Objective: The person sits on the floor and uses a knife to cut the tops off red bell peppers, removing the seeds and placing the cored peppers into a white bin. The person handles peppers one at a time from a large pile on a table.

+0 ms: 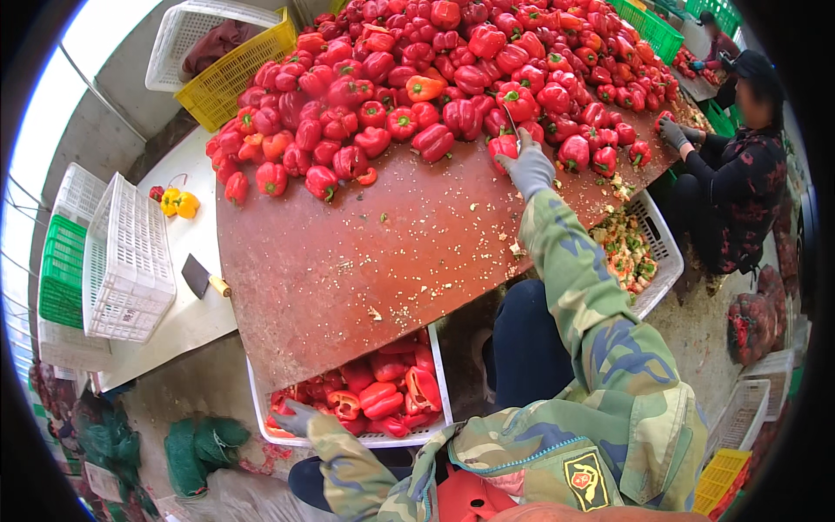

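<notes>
My right hand [530,168], in a grey glove, reaches to the near edge of a large heap of red bell peppers [424,52] on the reddish-brown tabletop [352,261]. It is closed on a knife [511,121], whose thin blade points up and away, and its fingers lie against a red bell pepper [501,149]. Low in the picture my left hand [293,417], gloved too, is over the left end of a white crate [447,385] of cut red peppers [381,399]. Its fingers are partly hidden among the pieces, so its hold is unclear.
A cleaver [196,276] and yellow peppers [179,203] lie on the white side table [196,320], beside stacked white crates [127,261]. A crate of pepper cores [629,251] is below the table's right edge. A co-worker [730,169] sits at the right. Pale seeds dot the tabletop.
</notes>
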Demonstrator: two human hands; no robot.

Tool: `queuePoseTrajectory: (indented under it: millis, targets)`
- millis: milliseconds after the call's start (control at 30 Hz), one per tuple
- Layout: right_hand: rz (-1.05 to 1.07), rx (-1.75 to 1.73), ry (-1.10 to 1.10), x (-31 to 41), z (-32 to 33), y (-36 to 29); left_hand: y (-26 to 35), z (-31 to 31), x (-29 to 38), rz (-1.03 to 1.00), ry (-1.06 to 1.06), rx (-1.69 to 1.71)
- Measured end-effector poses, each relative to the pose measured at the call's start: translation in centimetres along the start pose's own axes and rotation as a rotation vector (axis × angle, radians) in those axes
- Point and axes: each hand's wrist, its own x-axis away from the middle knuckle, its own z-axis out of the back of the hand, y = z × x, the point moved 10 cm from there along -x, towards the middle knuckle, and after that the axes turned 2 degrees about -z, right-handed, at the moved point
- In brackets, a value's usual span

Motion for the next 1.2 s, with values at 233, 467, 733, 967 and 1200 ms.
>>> queuePoseTrajectory:
  millis: [233,467,733,967,1200]
  targets:
    - [-0.045,-0.183,-0.337,-1.0,-5.6,2.1,17.8,2.0,9.8,-0.423,-0.335,0.901]
    - [-0.206,-0.701,-0.261,1.8,-7.0,3.8,34.1,-6.1,23.1,-0.763,-1.027,0.939]
    - [0.298,-0.021,-0.385,-3.3,-6.2,-5.2,35.4,-11.8,25.6,-0.62,-1.205,0.864]
    - [0.199,-0.219,-0.527,-1.0,-6.3,-4.2,37.8,-16.8,27.9,-0.267,-1.403,1.073]
    - [0.246,-0.931,-1.213,13.8,-8.9,-9.7,38.4,-13.3,28.8,-0.348,-1.594,1.093]
